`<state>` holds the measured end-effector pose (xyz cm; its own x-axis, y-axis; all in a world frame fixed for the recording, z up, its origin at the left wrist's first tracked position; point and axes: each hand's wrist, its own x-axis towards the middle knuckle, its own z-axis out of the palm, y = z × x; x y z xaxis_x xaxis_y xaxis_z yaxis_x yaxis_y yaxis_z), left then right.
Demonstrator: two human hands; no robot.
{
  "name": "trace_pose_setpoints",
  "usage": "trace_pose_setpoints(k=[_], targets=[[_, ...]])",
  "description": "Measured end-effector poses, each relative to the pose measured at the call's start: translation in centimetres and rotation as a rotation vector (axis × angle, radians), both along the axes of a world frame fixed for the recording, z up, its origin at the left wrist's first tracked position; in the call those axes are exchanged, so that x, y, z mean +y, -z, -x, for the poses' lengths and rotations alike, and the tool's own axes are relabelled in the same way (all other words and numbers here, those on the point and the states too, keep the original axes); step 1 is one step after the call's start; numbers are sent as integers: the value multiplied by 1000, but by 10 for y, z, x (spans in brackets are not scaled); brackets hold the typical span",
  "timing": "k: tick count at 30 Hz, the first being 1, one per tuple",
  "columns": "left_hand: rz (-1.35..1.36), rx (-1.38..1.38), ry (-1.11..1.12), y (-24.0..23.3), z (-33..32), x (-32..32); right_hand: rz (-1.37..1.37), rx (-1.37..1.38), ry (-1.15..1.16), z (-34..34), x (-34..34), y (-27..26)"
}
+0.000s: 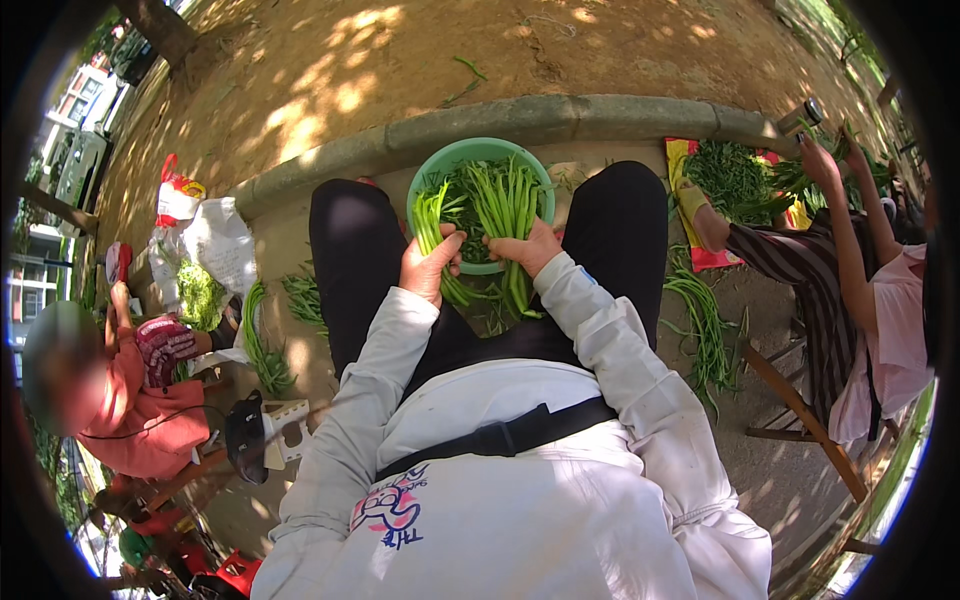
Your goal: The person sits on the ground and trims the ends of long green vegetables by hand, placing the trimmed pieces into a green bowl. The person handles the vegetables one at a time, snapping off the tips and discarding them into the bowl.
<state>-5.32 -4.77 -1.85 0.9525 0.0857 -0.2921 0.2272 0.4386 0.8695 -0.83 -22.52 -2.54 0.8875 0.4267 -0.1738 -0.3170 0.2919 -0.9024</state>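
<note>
My left hand (431,264) grips a bunch of pale green stalks (429,217), its fingers wrapped round the lower part. A larger, darker bunch of green stems (508,199) is held in my right hand (529,246), with its lower ends hanging below the fist. Both bunches stand over a light green plastic basin (551,191) between my knees. Cut leafy greens (474,176) lie inside the basin, partly hidden by the bunches and my hands.
Long green stalks lie on the pavement to the left (262,345) and right (705,322). A stone kerb (487,124) runs beyond the basin. Seated people flank me; the right one handles greens above a heap (727,180). White bags (220,241) and a wooden stool (802,405) stand nearby.
</note>
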Motion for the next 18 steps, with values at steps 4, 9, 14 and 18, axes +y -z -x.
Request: trace_pose_setpoints(k=[4,9,14,18], targets=[[-3,32,27,-2,1,-2,64,-85,-62,4,4,1],[-80,54,85,-3,1,-2,57,-128,-131,5,6,6],[-50,42,35,2,3,-1,35,-100,-150,9,6,-4],[-35,40,32,3,2,-2,23,-90,-161,7,5,0]])
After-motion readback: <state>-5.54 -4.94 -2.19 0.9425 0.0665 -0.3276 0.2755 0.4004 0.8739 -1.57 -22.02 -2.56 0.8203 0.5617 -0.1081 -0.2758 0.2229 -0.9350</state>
